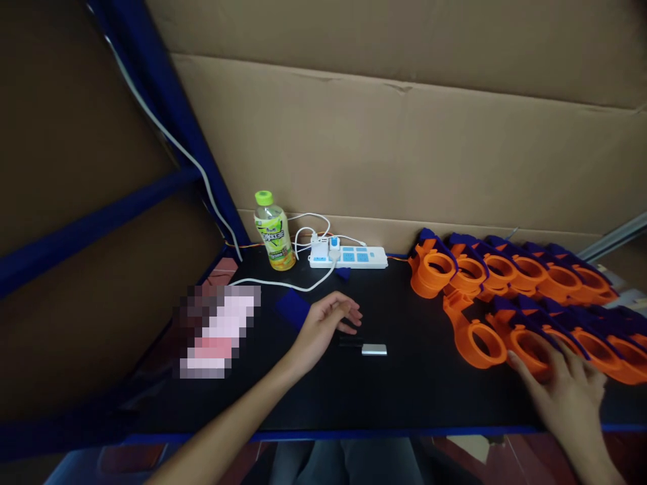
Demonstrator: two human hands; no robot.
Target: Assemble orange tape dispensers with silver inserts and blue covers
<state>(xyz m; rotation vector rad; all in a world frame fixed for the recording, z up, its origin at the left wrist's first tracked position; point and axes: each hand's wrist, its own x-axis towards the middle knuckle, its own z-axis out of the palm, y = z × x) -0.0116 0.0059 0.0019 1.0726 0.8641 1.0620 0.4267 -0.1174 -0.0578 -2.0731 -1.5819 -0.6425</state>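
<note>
My left hand (pixel 331 320) is over the middle of the black tabletop (pixel 394 404), its fingers loosely curved and apart, holding nothing. Just right of it lies a small silver and black object (pixel 374 349). At the right, my right hand (pixel 566 377) reaches over the front row of orange ring-shaped parts with dark blue pieces. Its thumb and fingers are around one orange ring part (pixel 526 347); the palm hides some of its neighbours. An orange ring part (pixel 480 343) with no blue piece visible sits at the left end of this row.
Behind are more orange and blue parts (pixel 526 275), a white power strip (pixel 361 257) with cables and a green-capped bottle (pixel 275 239). Left are a blue piece (pixel 293 308) and a pixelated item (pixel 222 333). Cardboard (pixel 404 155) lines the back; a blue frame (pixel 187 128) stands left.
</note>
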